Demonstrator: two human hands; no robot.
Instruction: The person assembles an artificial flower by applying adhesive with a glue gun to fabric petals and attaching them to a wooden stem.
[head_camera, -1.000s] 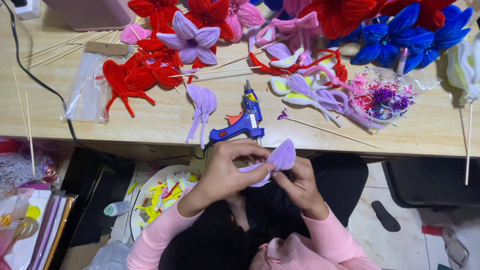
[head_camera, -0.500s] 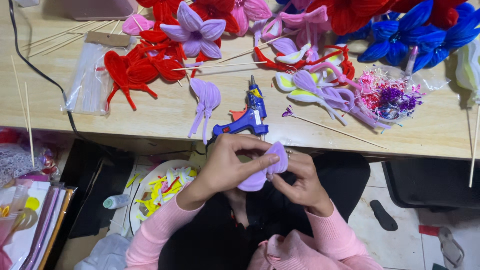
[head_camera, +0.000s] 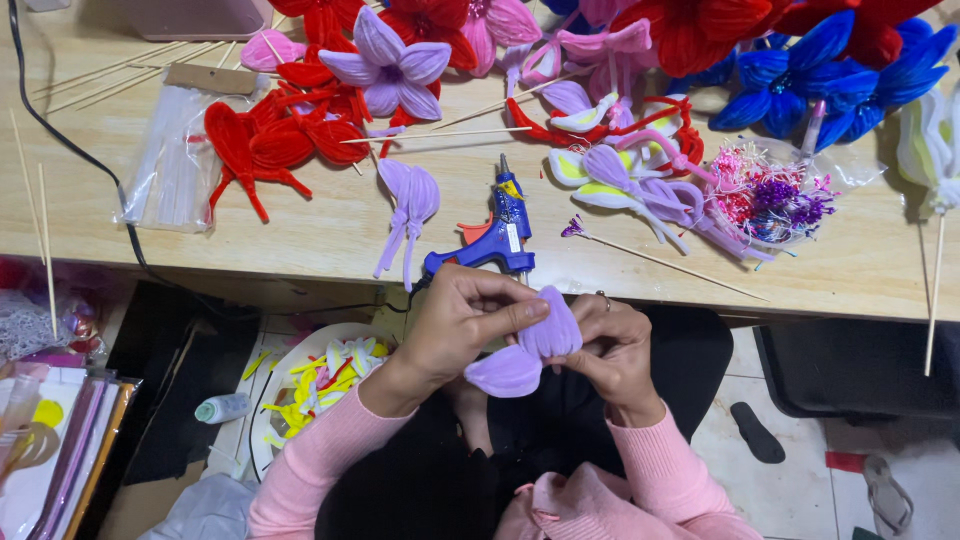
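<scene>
Petals (head_camera: 530, 350) of lilac fuzzy wire are held between both hands just below the table edge (head_camera: 300, 262), above the lap. Compared with the view a second ago, a single raised petal has been brought lower and closer in, and two petals are now seen pressed together, one upright and one lying flat beneath it; a joint at their bases is judged to be in the making. The left hand (head_camera: 462, 325) is closed on the upright petal, thumb and forefinger pinched across its upper side. The right hand (head_camera: 612, 340) is closed on the same piece from the other side, its fingers curled behind the base, so the exact contact there cannot be made out.

A blue glue gun (head_camera: 497, 238) is propped on the table just above the hands, its nozzle pointed away and its black cord (head_camera: 70, 150) run off to the left. A loose lilac petal bundle (head_camera: 408, 205) lies beside it, and a thin wooden stick (head_camera: 665, 262) with a purple tip rests to its right. Red petals (head_camera: 265, 145), a finished lilac flower (head_camera: 385, 62) and blue flowers (head_camera: 830, 65) are crowded further back. A plate of coloured scraps (head_camera: 320, 385) is set on the floor by the left forearm. Nothing is seen between the hands and the glue gun.
</scene>
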